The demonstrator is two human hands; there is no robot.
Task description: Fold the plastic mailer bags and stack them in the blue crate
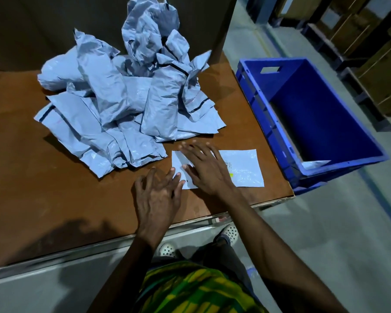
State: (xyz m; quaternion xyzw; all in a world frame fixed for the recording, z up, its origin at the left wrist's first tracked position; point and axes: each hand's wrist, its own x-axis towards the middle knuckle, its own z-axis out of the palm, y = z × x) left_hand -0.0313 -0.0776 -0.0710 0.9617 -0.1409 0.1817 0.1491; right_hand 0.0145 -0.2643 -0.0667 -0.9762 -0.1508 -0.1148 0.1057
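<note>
Creasing a bag (244, 168) on the desk (54, 188)
My right hand (207, 168), fingers spread wide, presses it flat; my left hand (158, 193), fingers relaxed, pins its corner against sliding.

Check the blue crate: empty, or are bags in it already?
Not empty. A pale bag lies at the near end of the blue crate; its near wall hides how many.

Grey-blue mailer pile (113, 98) w/ black strips, white mailer (244, 168) w/ yellow dot, blue crate (264, 114), brown worktop (54, 188), green-yellow striped garment (190, 290), grey floor (325, 222)
</note>
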